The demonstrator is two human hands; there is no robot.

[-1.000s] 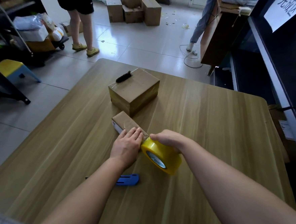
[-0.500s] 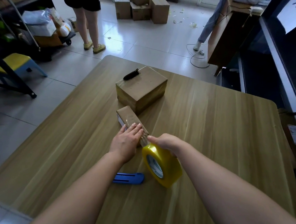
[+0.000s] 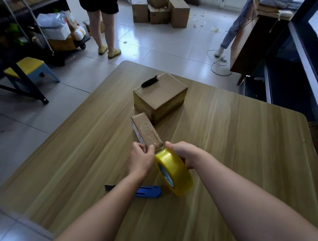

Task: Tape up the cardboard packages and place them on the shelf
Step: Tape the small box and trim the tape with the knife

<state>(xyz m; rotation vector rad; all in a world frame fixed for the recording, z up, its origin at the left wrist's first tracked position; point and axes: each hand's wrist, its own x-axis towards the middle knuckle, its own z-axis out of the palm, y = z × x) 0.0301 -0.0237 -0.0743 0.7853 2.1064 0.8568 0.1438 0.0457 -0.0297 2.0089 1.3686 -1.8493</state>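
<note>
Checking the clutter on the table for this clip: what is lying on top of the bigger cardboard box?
A small black object lies on the far left corner of the bigger box, partly overhanging the edge. I cannot tell what it is. Shiny tape covers that corner; the rest of the top is bare.

Matt wood-grain table [image 3: 230,134], matt brown cardboard box [image 3: 164,93], glossy yellow plastic tape roll [image 3: 174,168], shiny floor tiles [image 3: 158,48]

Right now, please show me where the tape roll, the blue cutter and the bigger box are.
tape roll [image 3: 177,172]: head view, on its yellow outer band.
blue cutter [image 3: 148,191]: head view, on the blue handle.
bigger box [image 3: 163,90]: head view, on its top face.
</note>
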